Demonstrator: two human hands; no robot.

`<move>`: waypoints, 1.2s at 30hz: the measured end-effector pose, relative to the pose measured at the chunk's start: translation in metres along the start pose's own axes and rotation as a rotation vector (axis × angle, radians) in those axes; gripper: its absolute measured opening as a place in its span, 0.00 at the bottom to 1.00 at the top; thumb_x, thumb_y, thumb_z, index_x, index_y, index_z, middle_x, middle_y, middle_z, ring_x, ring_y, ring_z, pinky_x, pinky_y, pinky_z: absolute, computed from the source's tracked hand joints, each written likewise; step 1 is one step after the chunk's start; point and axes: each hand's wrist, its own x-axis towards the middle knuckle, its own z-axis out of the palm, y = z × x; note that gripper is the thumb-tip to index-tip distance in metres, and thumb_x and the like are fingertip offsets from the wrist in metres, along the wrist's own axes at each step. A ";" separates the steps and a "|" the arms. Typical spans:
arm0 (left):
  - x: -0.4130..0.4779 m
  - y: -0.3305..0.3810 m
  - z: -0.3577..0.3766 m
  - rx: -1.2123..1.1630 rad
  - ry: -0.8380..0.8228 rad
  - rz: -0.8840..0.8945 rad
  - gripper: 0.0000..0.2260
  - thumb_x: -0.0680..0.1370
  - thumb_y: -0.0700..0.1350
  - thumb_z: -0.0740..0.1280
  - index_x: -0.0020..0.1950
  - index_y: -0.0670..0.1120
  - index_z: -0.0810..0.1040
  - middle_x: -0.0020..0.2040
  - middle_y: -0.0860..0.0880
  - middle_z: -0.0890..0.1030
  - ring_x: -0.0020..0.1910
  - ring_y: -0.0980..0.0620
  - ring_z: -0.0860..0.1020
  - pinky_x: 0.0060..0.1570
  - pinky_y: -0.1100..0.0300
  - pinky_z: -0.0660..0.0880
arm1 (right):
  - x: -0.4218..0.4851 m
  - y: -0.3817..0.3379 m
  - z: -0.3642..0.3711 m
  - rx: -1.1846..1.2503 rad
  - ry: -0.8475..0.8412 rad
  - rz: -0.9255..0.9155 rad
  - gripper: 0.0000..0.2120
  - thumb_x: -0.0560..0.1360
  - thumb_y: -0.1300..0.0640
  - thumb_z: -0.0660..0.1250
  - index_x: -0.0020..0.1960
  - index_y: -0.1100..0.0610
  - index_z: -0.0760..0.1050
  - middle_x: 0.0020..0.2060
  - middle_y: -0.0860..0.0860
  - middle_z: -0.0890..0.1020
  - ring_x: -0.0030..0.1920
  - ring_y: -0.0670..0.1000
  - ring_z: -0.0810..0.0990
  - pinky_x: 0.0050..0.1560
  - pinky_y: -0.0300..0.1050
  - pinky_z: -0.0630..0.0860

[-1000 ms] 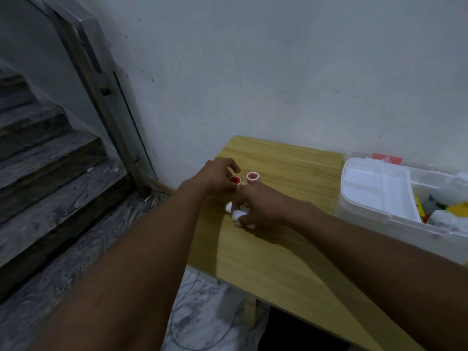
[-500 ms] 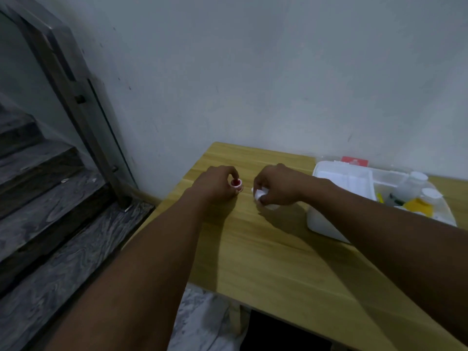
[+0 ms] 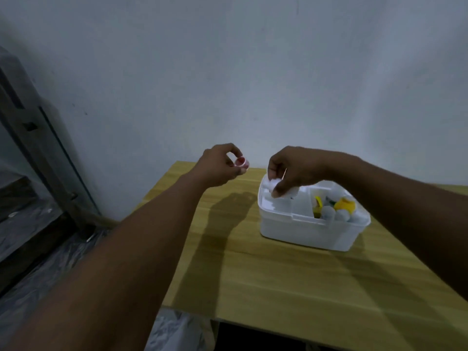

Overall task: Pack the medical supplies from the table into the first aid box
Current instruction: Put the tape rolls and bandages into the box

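The white plastic first aid box (image 3: 304, 231) stands on the pale wooden table (image 3: 278, 287), at its far right, before the grey plaster wall (image 3: 253, 72). Over its left compartment the right hand (image 3: 296, 171) holds small white items (image 3: 269, 184); yellow and white supplies (image 3: 343, 205) lie in its right compartment. Left of the box, above the table, the left hand (image 3: 220, 165) holds a small red-centred white roll (image 3: 241, 162).

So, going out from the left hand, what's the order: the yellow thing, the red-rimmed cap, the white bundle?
1. Red-rimmed cap: pinched in the left hand itself.
2. White bundle: to its right, gripped by the right hand over the box's left end.
3. Yellow thing: farthest right, inside the box's right compartment.
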 end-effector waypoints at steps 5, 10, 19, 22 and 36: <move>0.003 0.026 0.012 -0.036 -0.104 0.027 0.15 0.72 0.47 0.78 0.56 0.49 0.80 0.37 0.47 0.85 0.28 0.58 0.80 0.29 0.62 0.77 | -0.005 0.008 0.031 -0.051 -0.003 -0.081 0.11 0.69 0.52 0.77 0.50 0.52 0.82 0.48 0.49 0.84 0.51 0.51 0.82 0.54 0.50 0.79; 0.006 0.038 0.020 -0.038 -0.173 0.052 0.16 0.72 0.46 0.78 0.57 0.47 0.80 0.39 0.45 0.85 0.28 0.57 0.80 0.31 0.60 0.79 | -0.013 0.014 0.033 0.065 0.075 -0.116 0.14 0.70 0.47 0.76 0.53 0.51 0.84 0.49 0.44 0.85 0.46 0.41 0.80 0.47 0.39 0.74; 0.017 0.065 0.038 0.034 -0.283 0.068 0.16 0.72 0.45 0.78 0.58 0.48 0.81 0.41 0.46 0.85 0.33 0.54 0.81 0.30 0.61 0.77 | -0.036 0.046 0.005 0.237 0.097 -0.053 0.04 0.72 0.59 0.74 0.45 0.52 0.85 0.41 0.46 0.87 0.44 0.44 0.84 0.53 0.45 0.82; 0.018 0.067 0.046 0.109 -0.339 0.075 0.17 0.71 0.46 0.79 0.58 0.49 0.81 0.40 0.47 0.85 0.34 0.54 0.82 0.32 0.60 0.79 | -0.038 0.049 0.011 0.235 0.099 -0.046 0.03 0.71 0.57 0.75 0.43 0.50 0.84 0.41 0.46 0.87 0.45 0.46 0.84 0.53 0.47 0.81; 0.014 0.058 0.058 0.134 -0.250 0.063 0.25 0.67 0.53 0.81 0.61 0.50 0.81 0.53 0.49 0.80 0.39 0.55 0.83 0.37 0.66 0.79 | -0.043 0.065 0.007 0.243 0.224 0.038 0.02 0.74 0.58 0.72 0.46 0.55 0.84 0.41 0.50 0.86 0.39 0.50 0.85 0.45 0.43 0.81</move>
